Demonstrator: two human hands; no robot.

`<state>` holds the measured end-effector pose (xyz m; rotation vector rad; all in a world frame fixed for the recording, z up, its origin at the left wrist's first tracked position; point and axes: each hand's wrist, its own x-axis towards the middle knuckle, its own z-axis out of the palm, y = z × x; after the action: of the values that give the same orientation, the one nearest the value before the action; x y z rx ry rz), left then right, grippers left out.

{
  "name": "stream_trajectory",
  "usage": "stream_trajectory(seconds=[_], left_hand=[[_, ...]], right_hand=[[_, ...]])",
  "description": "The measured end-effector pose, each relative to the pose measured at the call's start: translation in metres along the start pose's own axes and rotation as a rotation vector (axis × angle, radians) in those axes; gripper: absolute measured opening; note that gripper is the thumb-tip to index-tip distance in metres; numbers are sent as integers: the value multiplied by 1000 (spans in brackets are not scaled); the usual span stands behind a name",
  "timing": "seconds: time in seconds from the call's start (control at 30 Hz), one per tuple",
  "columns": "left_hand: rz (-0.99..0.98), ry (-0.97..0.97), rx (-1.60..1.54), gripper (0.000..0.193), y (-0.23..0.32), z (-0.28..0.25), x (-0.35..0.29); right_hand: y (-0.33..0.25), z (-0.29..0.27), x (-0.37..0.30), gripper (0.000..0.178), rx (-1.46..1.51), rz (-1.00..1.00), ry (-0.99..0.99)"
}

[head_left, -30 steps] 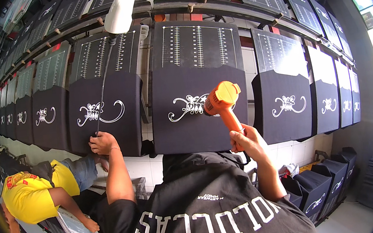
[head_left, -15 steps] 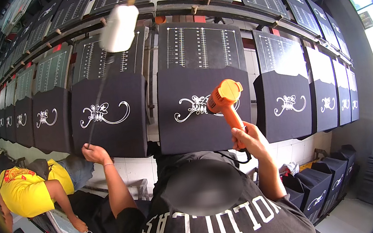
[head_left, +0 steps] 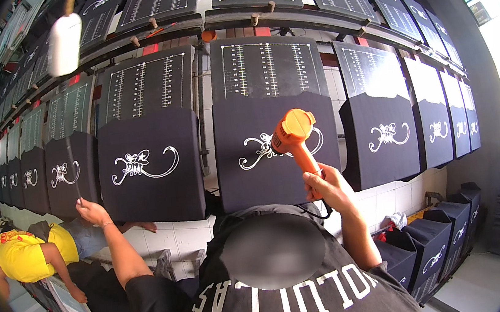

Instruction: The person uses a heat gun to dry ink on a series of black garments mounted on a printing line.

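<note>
My right hand is closed round the handle of an orange heat gun, its dark nozzle pointing down and left. Under that nozzle lies a black fabric piece on a printing board, its white scroll-and-flower print partly hidden by the gun. At the left, my left hand pinches a thin dark cord. This cord runs up to a white block-shaped fitting, which hangs from above. A second printed fabric piece lies on the board between my hands.
More boards with printed black fabric stretch left and right; a rail and another row stand beyond. At lower left a person in a yellow shirt leans over a frame. Fabric-covered boards stand behind me at right.
My left hand has moved left with the cord, and the hanging white fitting has swung left too. The heat gun has shifted slightly left in my right hand.
</note>
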<state>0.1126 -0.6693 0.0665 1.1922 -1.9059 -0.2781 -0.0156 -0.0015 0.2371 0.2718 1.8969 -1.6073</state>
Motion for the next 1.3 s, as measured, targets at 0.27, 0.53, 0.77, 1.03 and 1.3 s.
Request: stream_trajectory(seconds=[0.27,0.53,0.77,1.03,1.3], left_hand=[[103,-218,48,45,30,29,-35],[89,-245,100,37,40,33,-52],[184,-273,66,28,44,23,-60],[318,-537,197,40,41,17,-52],[298,-448,102,36,139,-11,-59]], right_hand=[[-3,8,-5,36,-28,45,-64],[-9,21,12,36,-48,12,-39],[-17,27,13,36,-22,42,-100],[-9,15,15,33,20,-11,74],[-6,-1,2,36,17,2,150]])
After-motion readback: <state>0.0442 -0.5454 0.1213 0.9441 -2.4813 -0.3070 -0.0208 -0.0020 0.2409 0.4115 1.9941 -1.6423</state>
